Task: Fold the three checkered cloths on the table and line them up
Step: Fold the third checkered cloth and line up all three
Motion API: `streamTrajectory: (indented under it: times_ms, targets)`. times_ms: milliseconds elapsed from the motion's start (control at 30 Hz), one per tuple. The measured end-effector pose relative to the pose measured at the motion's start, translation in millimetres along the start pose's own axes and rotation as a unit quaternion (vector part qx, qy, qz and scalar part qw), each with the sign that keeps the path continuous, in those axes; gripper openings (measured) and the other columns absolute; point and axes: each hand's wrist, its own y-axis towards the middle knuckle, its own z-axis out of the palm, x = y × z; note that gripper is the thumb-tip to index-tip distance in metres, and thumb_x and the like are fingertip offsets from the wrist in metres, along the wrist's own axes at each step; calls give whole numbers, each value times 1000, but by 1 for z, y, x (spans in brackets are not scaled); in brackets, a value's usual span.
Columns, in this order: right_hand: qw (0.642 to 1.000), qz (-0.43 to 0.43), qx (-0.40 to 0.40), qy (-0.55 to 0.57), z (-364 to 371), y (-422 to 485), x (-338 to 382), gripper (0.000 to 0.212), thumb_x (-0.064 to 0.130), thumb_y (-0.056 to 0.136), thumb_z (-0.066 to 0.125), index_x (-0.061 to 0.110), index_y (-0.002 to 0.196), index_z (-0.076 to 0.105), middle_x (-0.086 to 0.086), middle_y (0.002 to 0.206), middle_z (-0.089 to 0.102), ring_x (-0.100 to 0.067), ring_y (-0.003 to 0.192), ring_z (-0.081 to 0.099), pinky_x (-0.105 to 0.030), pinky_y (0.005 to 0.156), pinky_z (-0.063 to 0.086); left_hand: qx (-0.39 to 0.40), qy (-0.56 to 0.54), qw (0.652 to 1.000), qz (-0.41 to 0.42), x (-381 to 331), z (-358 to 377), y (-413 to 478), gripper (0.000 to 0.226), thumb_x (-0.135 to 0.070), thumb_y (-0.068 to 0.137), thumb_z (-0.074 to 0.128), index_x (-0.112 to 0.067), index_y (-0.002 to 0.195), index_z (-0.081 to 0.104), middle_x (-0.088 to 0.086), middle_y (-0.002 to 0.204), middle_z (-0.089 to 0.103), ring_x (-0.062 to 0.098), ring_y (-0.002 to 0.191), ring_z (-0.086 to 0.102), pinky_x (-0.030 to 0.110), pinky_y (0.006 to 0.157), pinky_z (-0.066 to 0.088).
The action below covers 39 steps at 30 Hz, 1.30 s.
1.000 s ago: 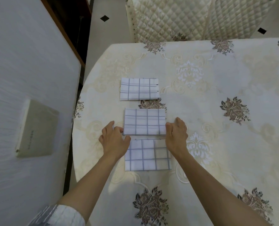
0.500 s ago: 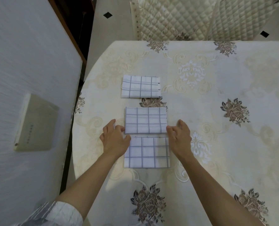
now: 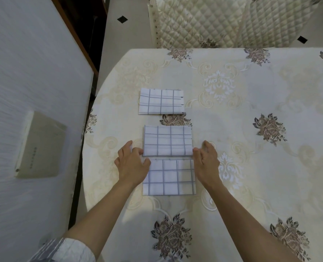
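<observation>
Three folded white cloths with a grey check lie in a column on the table [image 3: 251, 167]. The far cloth [image 3: 161, 101] lies apart from the other two. The middle cloth [image 3: 168, 141] sits between my hands, almost touching the near cloth [image 3: 171, 177]. My left hand [image 3: 131, 164] rests at the middle cloth's lower left corner, fingertips touching its edge, and covers the near cloth's upper left corner. My right hand [image 3: 207, 161] touches the middle cloth's lower right corner and overlaps the near cloth's right edge. Neither hand grips anything; fingers are spread.
The table carries a cream cloth with brown flower prints. A white wall [image 3: 30, 110] with a beige box [image 3: 39, 146] mounted on it stands close on the left. A quilted cream chair [image 3: 223, 21] stands past the table's far edge. The table's rounded edge runs just left of the cloths.
The hands have stayed at the middle cloth's lower corners, shifting only slightly. The middle cloth sits squarer above the near one.
</observation>
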Motion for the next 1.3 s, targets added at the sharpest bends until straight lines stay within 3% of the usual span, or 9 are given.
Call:
streamTrajectory:
  times_ms: [200, 400, 533, 700, 900, 1067, 1200, 1300]
  targets:
    - [1000, -7, -5, 4, 1, -2, 1, 33, 33, 102, 39, 34, 71, 49, -13, 154, 33, -27, 144, 22, -56, 115, 17, -2, -5, 1000, -2, 0, 0, -2, 35, -33, 86, 61, -22, 120, 59, 0, 158, 19, 21, 143, 14, 45, 111, 20]
    - [1000, -6, -7, 0, 0, -1, -1, 26, 36, 102, 39, 32, 85, 59, -13, 154, 33, -25, 145, 22, -55, 115, 18, -6, -8, 1000, -7, 1, -1, -1, 34, -33, 87, 61, -22, 119, 58, 0, 158, 20, 20, 143, 14, 44, 110, 19]
    - [1000, 16, -24, 11, -3, 4, 1, 48, 48, 96, 32, 17, 99, 69, -12, 154, 34, -19, 144, 22, -51, 116, 18, -29, -18, 999, -20, 5, -7, 7, 39, -32, 87, 64, -18, 123, 57, 0, 157, 23, 20, 142, 17, 45, 111, 20]
    - [999, 5, -32, 23, -11, 21, 14, 41, 50, 91, 29, 29, 93, 64, -10, 152, 35, -15, 144, 21, -52, 114, 20, -45, 1, 999, -21, 7, -22, 30, 42, -31, 88, 63, -16, 127, 56, 2, 156, 24, 23, 141, 19, 45, 110, 21]
    - [1000, -4, -27, -4, -6, 56, 25, 62, 62, 88, 20, 24, 109, 64, -4, 149, 40, -9, 145, 14, -51, 115, 17, -55, -2, 999, -4, -7, -35, 64, 42, -31, 88, 63, -17, 126, 55, 1, 156, 25, 22, 141, 19, 45, 109, 22]
    - [1000, -22, -3, 17, -7, 78, 47, 59, 55, 100, 32, 18, 144, 41, -2, 155, 32, -16, 145, 20, -48, 118, 15, -67, -38, 997, 19, -20, -40, 88, 47, -29, 88, 63, -18, 131, 49, 0, 148, 38, 22, 138, 25, 45, 106, 24]
    - [998, -26, 35, 46, -5, 95, 59, 65, 52, 99, 41, 17, 151, 26, 0, 155, 33, -17, 144, 25, -46, 119, 18, -53, -63, 996, 25, -27, -43, 106, 62, -29, 89, 62, -20, 144, 36, 1, 146, 41, 24, 138, 26, 45, 108, 23]
    - [997, -47, 50, 19, -1, 105, 64, 69, 44, 95, 55, 15, 151, 25, 0, 152, 36, -16, 140, 30, -37, 115, 20, -36, -73, 996, 25, -32, -43, 115, 70, -29, 90, 62, -20, 150, 27, 0, 150, 39, 24, 139, 26, 46, 110, 21]
